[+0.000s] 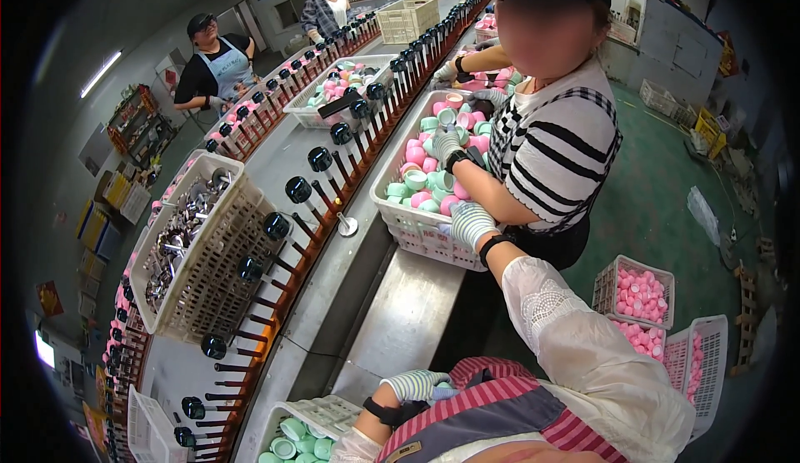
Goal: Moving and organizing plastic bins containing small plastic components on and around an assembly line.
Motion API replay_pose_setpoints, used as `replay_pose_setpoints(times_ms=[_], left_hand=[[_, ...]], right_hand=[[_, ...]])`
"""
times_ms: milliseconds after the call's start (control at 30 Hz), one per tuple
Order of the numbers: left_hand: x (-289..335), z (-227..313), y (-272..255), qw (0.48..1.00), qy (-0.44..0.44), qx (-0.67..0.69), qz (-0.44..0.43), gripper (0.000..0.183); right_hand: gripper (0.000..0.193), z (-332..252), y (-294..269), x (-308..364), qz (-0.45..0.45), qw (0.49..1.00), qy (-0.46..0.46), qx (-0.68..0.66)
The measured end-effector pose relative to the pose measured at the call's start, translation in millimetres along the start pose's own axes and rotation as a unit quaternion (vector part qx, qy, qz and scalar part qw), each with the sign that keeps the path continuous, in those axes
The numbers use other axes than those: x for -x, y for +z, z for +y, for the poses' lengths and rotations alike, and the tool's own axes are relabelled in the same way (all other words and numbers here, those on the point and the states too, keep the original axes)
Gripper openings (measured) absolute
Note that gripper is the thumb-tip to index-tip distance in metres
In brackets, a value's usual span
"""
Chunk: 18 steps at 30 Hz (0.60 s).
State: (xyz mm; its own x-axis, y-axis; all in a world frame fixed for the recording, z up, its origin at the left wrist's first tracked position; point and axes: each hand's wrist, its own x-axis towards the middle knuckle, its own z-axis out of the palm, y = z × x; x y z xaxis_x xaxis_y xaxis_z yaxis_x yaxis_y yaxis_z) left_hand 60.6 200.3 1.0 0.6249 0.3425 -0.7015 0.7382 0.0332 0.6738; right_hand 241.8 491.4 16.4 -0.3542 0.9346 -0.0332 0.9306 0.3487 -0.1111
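Note:
My right hand (472, 223), in a striped white glove, reaches forward and grips the near right corner of a white plastic basket (421, 240). Pink and mint-green cup-shaped plastic pieces (417, 180) fill that basket. Close to my body, my left hand (415, 385) wears the same kind of glove, its fingers curled in; what they hold, if anything, I cannot make out. Beside my left forearm, another white basket (333, 413) contains mint-green cup-shaped pieces (293, 440). A co-worker's gloved hand (447, 144) is among the pieces in the larger basket.
Along the left runs a curved conveyor line (329, 213) with dark-capped upright spindles. A crate of shiny metal parts (187, 230) stands inside its loop. The co-worker (554, 146) stands close on my right. Baskets of pink pieces (640, 295) sit on the green floor; two people stand across the line.

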Motion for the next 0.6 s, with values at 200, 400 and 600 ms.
replay_pose_setpoints(times_ms=[200,400,600], left_hand=[[2,0,-1,1.0,0.002,0.007,0.001,0.063],[1,-1,-2,1.0,-0.012,-0.004,-0.006,0.064],[-1,-6,2,1.0,-0.009,-0.011,0.006,0.063]], right_hand=[[0.059,2,3,-1,0.003,1.0,-0.007,-0.001],[0.059,0,1,3,0.012,1.0,-0.024,-0.015],[0.06,-4,-6,10,0.045,0.998,-0.047,-0.015]])
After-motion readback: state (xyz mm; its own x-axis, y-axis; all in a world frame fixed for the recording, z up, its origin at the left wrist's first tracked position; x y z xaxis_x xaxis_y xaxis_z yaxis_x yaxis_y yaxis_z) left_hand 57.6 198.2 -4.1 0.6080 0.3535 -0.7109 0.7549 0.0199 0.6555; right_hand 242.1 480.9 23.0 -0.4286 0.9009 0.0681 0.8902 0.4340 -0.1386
